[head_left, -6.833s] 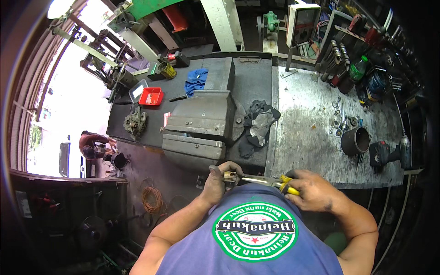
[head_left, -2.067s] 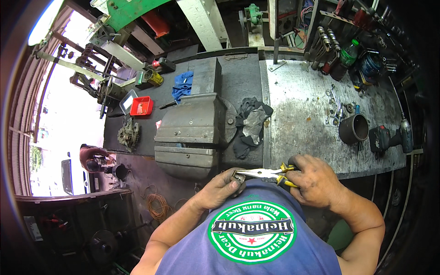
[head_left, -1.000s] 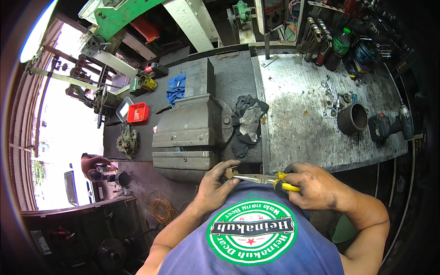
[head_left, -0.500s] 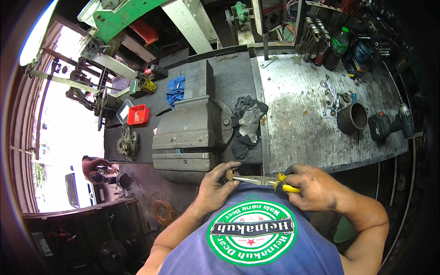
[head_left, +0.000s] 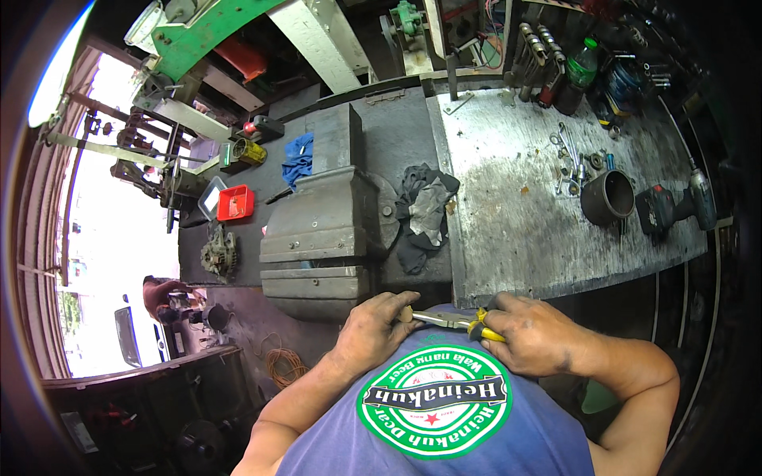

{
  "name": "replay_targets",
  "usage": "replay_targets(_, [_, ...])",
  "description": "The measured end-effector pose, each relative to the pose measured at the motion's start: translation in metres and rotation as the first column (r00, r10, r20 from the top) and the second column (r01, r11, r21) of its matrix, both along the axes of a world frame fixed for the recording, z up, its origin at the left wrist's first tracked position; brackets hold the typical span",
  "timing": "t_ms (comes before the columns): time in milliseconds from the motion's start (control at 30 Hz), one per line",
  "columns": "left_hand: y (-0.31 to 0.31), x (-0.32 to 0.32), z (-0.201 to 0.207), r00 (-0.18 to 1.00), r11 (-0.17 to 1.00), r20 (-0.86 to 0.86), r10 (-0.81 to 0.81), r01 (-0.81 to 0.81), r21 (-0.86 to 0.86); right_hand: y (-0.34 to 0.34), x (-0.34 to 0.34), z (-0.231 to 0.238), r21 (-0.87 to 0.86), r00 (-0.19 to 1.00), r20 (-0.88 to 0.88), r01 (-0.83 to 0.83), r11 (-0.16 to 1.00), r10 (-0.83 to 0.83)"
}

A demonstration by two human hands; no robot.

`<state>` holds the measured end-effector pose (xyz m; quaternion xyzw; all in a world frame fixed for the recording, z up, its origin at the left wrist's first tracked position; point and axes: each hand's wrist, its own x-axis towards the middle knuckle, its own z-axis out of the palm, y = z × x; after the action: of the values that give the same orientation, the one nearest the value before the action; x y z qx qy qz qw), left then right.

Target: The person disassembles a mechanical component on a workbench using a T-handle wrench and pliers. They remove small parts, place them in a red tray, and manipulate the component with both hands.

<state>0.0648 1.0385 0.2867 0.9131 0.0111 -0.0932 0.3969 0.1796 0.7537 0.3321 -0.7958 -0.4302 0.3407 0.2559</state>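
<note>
My right hand (head_left: 533,333) is wrapped around the yellow handles of a pair of long-nose pliers (head_left: 446,319), held close in front of my shirt. Their long jaws point left and meet a small tan-brown piece (head_left: 406,314), whose kind I cannot make out. My left hand (head_left: 370,327) pinches that piece between thumb and fingers, which partly cover it. Just beyond the left hand stands a large grey bench vise (head_left: 316,238). A dark and grey rag (head_left: 427,210) lies to the right of the vise.
On the right bench top (head_left: 508,238) are several wrenches (head_left: 565,147), a metal cylinder (head_left: 608,198) and a cordless drill (head_left: 675,208). Left of the vise sit a red tray (head_left: 236,204), an alternator-like part (head_left: 219,254) and a blue cloth (head_left: 298,159). An orange cable (head_left: 284,365) lies coiled below.
My right hand has shifted slightly left and the pliers' handles have turned in its grip. The small piece sits at a different angle in my left fingers. The view has shifted a little.
</note>
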Motion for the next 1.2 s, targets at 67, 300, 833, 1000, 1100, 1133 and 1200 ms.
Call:
replay_targets(67, [-0.002, 0.0, 0.003, 0.999, 1.0, -0.031, -0.021, 0.021, 0.014, -0.005, -0.001, 0.0, -0.064, 0.997, -0.076, -0.006, 0.998, 0.001])
replay_targets(300, [0.006, -0.015, 0.0, 0.994, 0.992, -0.002, 0.113, -0.113, 0.048, -0.058, 0.022, 0.017, 0.027, 0.973, -0.089, 0.215, 0.976, -0.212])
replay_targets(833, [0.015, -0.015, -0.035, 0.974, 0.297, -0.21, 0.088, -0.227, -0.928, -0.044, 0.024, -0.06, 0.041, 0.847, -0.041, 0.531, 0.847, -0.529])
replay_targets(1000, [0.008, -0.014, -0.03, 0.974, 0.302, -0.187, 0.124, -0.217, -0.928, -0.029, 0.025, -0.085, 0.017, 0.863, -0.018, 0.505, 0.863, -0.505])
replay_targets(1100, [0.004, -0.014, -0.024, 0.974, 0.715, 0.033, 0.223, -0.14, -0.685, -0.022, 0.025, -0.082, 0.191, 0.93, 0.017, 0.358, 0.914, -0.367])
replay_targets(1133, [0.004, -0.015, -0.022, 0.968, 0.855, 0.137, 0.208, -0.112, -0.506, -0.021, 0.025, -0.076, 0.272, 0.952, 0.079, 0.265, 0.925, -0.296])
replay_targets(1200, [0.003, -0.017, -0.019, 0.955, 0.886, 0.153, 0.254, -0.166, -0.434, -0.017, 0.027, -0.059, 0.409, 0.961, 0.217, 0.072, 0.91, -0.174])
